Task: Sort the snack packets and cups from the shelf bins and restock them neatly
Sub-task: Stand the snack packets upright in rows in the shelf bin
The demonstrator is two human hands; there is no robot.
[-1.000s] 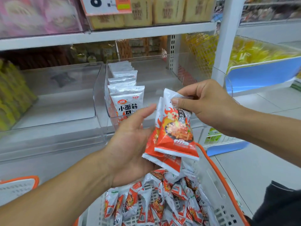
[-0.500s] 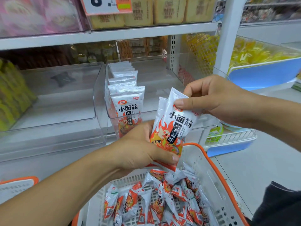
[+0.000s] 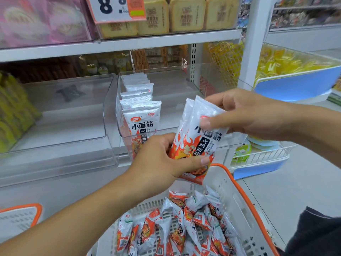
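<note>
Head view: two hands, left (image 3: 162, 159) and right (image 3: 245, 115), grip two stacked packets (image 3: 195, 137).

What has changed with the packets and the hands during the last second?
The held packets were turned from back side to printed front. The left hand, open before, now grips their lower end; the right hand keeps pinching the top. The bin row and basket stayed.

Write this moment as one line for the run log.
left hand: grips packets bottom | right hand: pinches top | above basket | bin: one row
</note>
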